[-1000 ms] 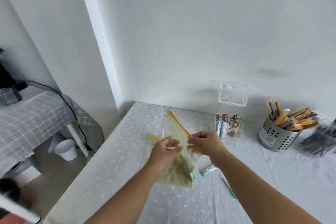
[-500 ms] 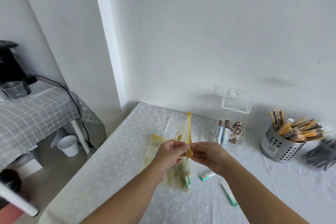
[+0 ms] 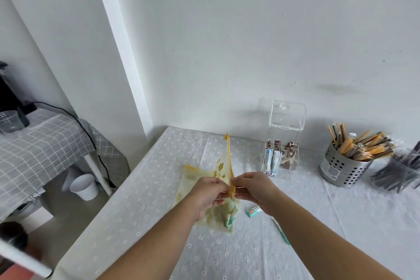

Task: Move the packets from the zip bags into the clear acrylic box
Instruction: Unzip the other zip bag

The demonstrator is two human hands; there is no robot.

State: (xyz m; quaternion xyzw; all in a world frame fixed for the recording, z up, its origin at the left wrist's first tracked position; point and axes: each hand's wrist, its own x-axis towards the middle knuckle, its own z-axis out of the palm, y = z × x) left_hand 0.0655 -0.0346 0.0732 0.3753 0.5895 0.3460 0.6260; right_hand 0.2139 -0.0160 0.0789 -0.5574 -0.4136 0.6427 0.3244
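A translucent yellow zip bag (image 3: 223,169) with an orange zip strip stands on edge above the table, held up between both hands. My left hand (image 3: 208,193) pinches one side of the zip strip and my right hand (image 3: 253,187) pinches the other side. Green-white packets show through the bag's lower part (image 3: 229,218). Another yellow zip bag (image 3: 189,171) lies flat behind it. The clear acrylic box (image 3: 283,141) stands near the wall with its lid raised and several packets inside. Two loose green packets (image 3: 253,211) (image 3: 280,229) lie on the cloth to the right of the bag.
A perforated steel cup (image 3: 341,169) full of stick packets and a clear container of dark sticks (image 3: 400,173) stand at the right. The table (image 3: 141,188) has a white dotted cloth. Left of it are a checked side table (image 3: 38,143), a white cup on the floor (image 3: 84,186) and a cable.
The bag has turned from slanted to upright, its zip strip now edge-on to me. Both hands keep pinching the strip and have drawn slightly toward me.
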